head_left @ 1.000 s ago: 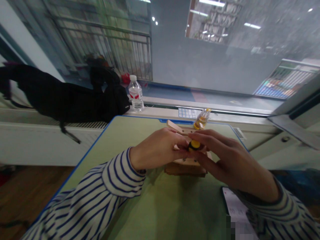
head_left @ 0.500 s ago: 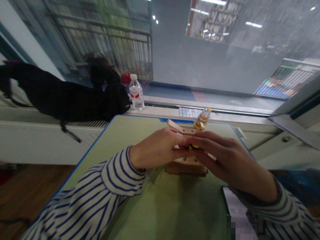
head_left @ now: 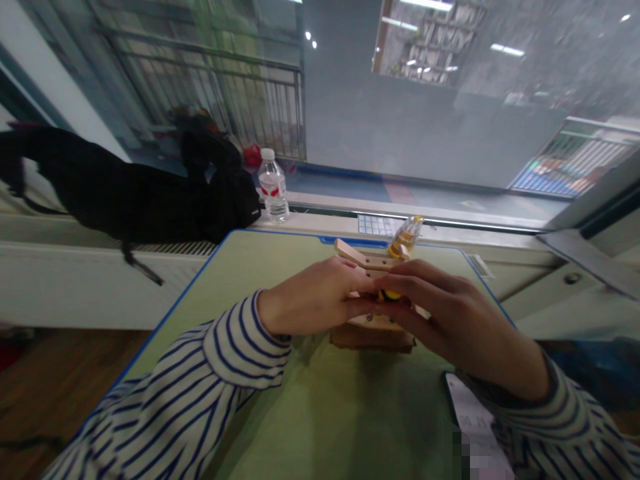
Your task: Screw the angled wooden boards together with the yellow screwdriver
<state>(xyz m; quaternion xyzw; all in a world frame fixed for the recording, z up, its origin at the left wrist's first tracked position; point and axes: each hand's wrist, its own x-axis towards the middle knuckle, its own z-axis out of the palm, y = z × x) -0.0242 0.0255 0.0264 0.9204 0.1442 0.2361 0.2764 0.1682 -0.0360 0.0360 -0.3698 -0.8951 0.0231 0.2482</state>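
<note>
A wooden piece (head_left: 379, 263) with drilled holes and upright ends lies on the green table (head_left: 310, 407). Below its near edge shows a brown, rough-edged block (head_left: 373, 339). My left hand (head_left: 320, 297) reaches in from the left, thumb and fingers closed above the wood. From the right comes my right hand (head_left: 450, 310), its bent fingers closed round a small yellow and black piece (head_left: 390, 295). The fingertips of both hands meet at this piece and hide much of it. What the left fingertips pinch is hidden.
Behind the wood stands a small clear bottle (head_left: 406, 235) with yellow parts. A phone (head_left: 470, 407) lies by my right forearm. On the sill are a water bottle (head_left: 273, 190) and a black bag (head_left: 150, 193), before a large window (head_left: 425, 127).
The right fingers have shifted slightly, and a bit more of the yellow and black piece shows between them. The left hand and the wooden piece stay nearly in place.
</note>
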